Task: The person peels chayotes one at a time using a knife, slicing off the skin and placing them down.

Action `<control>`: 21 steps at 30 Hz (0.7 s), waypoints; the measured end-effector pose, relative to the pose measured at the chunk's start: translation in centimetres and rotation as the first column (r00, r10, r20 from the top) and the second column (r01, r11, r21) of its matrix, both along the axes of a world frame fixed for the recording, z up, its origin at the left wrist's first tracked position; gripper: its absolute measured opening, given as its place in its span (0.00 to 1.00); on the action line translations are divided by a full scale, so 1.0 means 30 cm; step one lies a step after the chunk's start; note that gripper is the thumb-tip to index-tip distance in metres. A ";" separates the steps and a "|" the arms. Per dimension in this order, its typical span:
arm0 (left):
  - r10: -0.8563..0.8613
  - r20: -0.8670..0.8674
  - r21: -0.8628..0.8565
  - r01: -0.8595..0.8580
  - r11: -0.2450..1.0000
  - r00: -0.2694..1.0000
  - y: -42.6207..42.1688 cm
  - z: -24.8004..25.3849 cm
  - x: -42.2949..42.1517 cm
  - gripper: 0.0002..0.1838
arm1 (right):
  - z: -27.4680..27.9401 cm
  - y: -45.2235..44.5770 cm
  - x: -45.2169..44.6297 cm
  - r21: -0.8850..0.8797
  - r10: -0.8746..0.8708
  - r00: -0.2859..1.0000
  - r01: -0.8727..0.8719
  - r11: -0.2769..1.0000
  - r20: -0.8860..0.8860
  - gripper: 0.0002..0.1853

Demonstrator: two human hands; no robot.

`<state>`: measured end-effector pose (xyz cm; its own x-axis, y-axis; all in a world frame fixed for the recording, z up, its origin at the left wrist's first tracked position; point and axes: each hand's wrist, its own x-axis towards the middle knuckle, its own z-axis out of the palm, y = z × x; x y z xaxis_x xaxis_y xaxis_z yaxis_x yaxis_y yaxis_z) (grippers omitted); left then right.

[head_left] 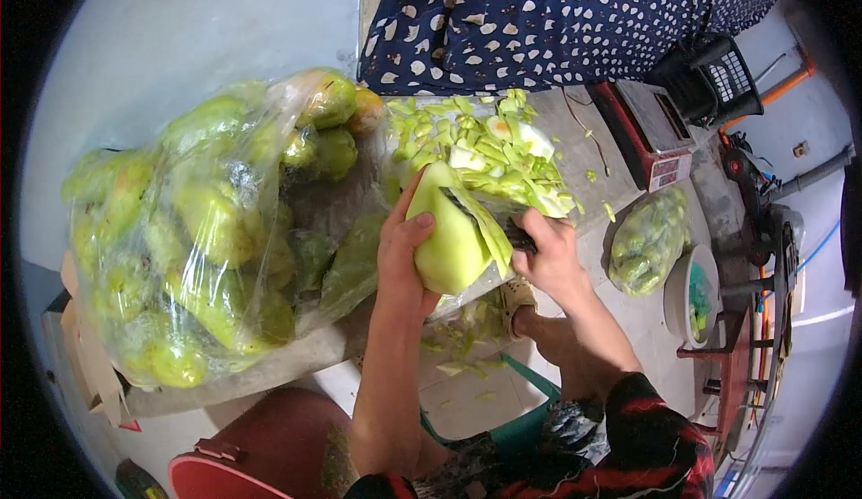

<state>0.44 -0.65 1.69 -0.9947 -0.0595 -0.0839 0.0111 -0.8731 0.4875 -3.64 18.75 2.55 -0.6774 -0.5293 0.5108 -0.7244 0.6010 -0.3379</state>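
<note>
Left hand [400, 246] cupped round pale green fruit [442, 261], centre, seemingly bracing it | right hand [555, 258], three o'clock, fingers closed on dark-handled tool [522, 238], likely for control | peelings [489, 150], one o'clock, within easy reach

The green papaya [452, 246] is pale and smooth where peeled, a long flap of skin hanging off its right side. Held in the left hand [406, 246] over the counter's near edge, it tilts narrow end away. The dark peeling tool [522, 238] is in the right hand [554, 256], against the flap.
</note>
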 end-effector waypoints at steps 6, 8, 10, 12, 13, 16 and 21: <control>-0.008 0.062 -0.002 0.008 1.000 0.998 -0.011 0.010 0.003 0.44 | 0.044 -0.017 0.025 -0.022 0.065 0.997 -0.066 0.998 -0.044 0.12; -0.033 0.036 -0.017 0.034 0.999 0.999 -0.003 0.005 0.000 0.44 | 0.037 -0.007 0.026 -0.023 0.073 0.996 -0.074 0.997 -0.045 0.09; -0.061 0.042 -0.023 0.062 0.998 0.997 0.010 0.015 0.007 0.45 | -0.043 0.012 -0.025 0.013 -0.092 0.993 0.091 0.996 0.072 0.09; -0.083 0.025 -0.012 0.083 0.996 0.996 0.004 0.007 0.007 0.43 | -0.052 0.015 -0.057 0.053 -0.253 0.932 0.248 0.967 0.259 0.08; -0.102 0.024 0.011 0.101 0.995 0.995 0.005 -0.007 0.011 0.41 | -0.041 0.010 -0.061 0.058 -0.247 0.933 0.241 0.969 0.260 0.08; -0.101 0.097 0.250 0.074 0.965 0.990 0.021 -0.051 -0.014 0.31 | -0.012 0.008 -0.078 -0.001 -0.329 0.899 0.344 0.939 0.289 0.06; 0.032 0.247 0.332 -0.115 0.936 0.969 0.023 -0.066 -0.033 0.25 | 0.015 0.018 -0.103 -0.293 -0.003 0.479 0.542 0.788 0.878 0.06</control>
<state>-0.56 0.04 -0.28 -0.9382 -0.0578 -0.3414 0.0036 -0.9876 0.1572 -6.74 19.29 2.99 -0.9642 -0.1005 -0.2456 0.2115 0.2676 -0.9400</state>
